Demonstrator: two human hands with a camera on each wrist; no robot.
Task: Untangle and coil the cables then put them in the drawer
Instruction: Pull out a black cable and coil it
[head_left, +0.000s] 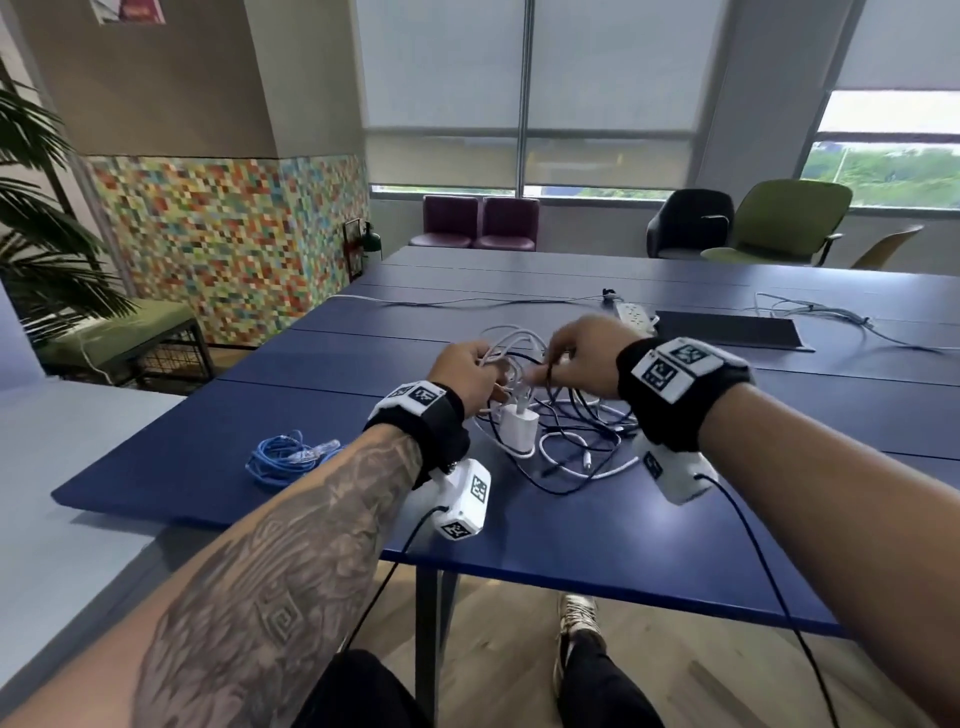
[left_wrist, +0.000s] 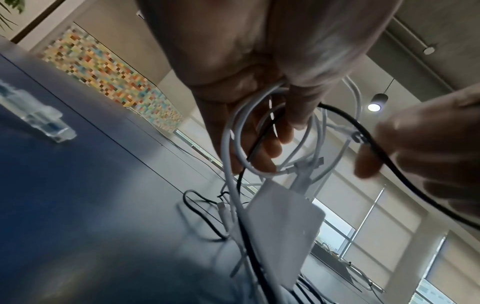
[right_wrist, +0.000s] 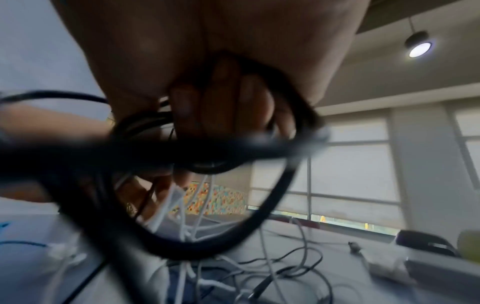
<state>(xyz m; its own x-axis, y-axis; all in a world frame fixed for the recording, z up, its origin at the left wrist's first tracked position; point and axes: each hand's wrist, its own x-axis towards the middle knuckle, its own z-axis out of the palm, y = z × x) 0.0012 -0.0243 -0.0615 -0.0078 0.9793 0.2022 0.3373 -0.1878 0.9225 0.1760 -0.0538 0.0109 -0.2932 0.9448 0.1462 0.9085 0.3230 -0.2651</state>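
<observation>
A tangle of white and black cables lies on the blue table, partly lifted between both hands. My left hand grips loops of white cable, and a white charger block hangs below it. My right hand holds loops of black cable and pinches a black strand beside the left hand. A blue cable lies coiled at the table's left, apart from the tangle. No drawer shows in any view.
A white power strip and a dark flat panel lie behind the hands, with loose grey wires at the far right. Chairs stand beyond the table. The table's near edge is just below my wrists.
</observation>
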